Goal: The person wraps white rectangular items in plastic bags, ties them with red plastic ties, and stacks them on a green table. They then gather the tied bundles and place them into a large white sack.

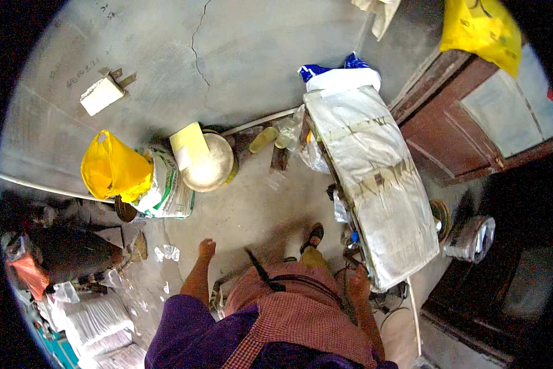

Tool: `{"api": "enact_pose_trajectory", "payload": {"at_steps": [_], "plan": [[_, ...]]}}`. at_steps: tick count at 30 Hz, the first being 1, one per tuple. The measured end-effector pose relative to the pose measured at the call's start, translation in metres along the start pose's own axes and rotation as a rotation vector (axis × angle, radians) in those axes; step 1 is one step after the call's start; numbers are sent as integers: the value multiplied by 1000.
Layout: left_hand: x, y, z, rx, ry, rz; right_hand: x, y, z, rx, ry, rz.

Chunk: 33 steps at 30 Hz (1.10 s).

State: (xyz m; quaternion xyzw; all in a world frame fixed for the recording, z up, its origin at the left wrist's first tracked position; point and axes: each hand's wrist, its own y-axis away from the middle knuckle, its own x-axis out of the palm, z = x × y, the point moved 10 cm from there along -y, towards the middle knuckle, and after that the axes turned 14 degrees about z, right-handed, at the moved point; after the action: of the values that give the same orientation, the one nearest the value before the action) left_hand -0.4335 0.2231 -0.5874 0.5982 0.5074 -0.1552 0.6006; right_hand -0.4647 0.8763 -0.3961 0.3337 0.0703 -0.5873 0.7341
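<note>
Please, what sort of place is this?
Probably a cluttered storeroom or small workroom: the stacked white bundles, the long plastic-covered table and the cracked grey wall suggest it.

Left of the table (pixel 378 178) stands a bucket (pixel 210 175) with paper (pixel 190 144) on top and a sack (pixel 175 194) at its left.

High on the far right, the yellow bag (pixel 487 38) bears a short line of dark print (pixel 467 23). Over on the far left, small dark handwritten marks (pixel 84 74) run across the grey wall (pixel 150 46), too faint for me to read surely. The white sack (pixel 161 175) on the left has green markings, illegible from here.
</note>
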Motion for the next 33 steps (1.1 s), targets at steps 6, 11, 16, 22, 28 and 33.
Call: {"api": "enact_pose_trajectory", "payload": {"at_steps": [6,11,16,22,28,33], "plan": [[82,-36,-12,-169,-298,435,-52,-154,51,-128,132,21],[-89,-99,-177,90,290,12,-77,-293,124,-235,438,34],[-152,-246,-234,278,203,-8,-81,-442,176,-323,530,-97],[-211,-468,-385,370,143,103,-66,-578,161,-37,695,-282],[-167,-667,-499,458,-77,137,-50,-618,168,26,759,-278],[-72,-765,-528,392,-19,226,-54,-619,164,45,730,-228]]}}
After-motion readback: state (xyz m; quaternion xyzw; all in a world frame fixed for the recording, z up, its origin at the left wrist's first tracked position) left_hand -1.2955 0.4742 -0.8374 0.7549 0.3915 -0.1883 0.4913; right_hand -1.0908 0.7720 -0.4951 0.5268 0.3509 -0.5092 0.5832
